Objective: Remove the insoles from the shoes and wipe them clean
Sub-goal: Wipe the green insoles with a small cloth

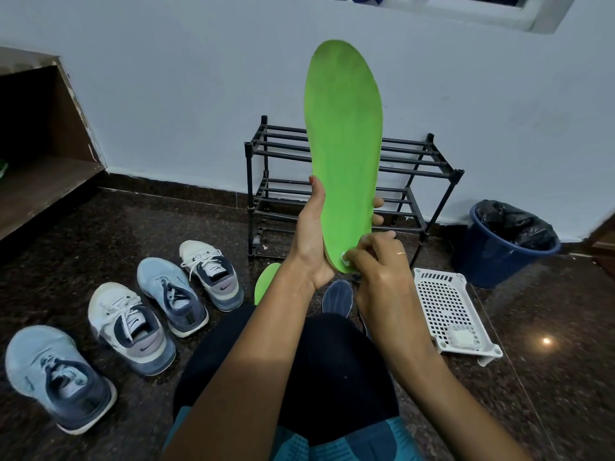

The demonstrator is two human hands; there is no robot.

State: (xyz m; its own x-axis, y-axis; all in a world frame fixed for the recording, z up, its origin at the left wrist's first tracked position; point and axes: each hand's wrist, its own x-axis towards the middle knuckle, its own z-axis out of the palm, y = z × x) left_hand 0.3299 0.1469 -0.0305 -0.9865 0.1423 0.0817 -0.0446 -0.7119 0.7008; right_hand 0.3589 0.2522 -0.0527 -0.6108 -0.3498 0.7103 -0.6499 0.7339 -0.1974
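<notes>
Left hand [311, 241] grips insole [344, 128] upright; right hand [379, 261] pinches wipe [344, 260] (heel edge).

The green insole [344, 144] looked soft and matt, the dark stone floor [549, 377] shiny, the white tray [447, 307] plastic.

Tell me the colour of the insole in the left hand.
Bright green. The insole shows best in the head view.
</notes>
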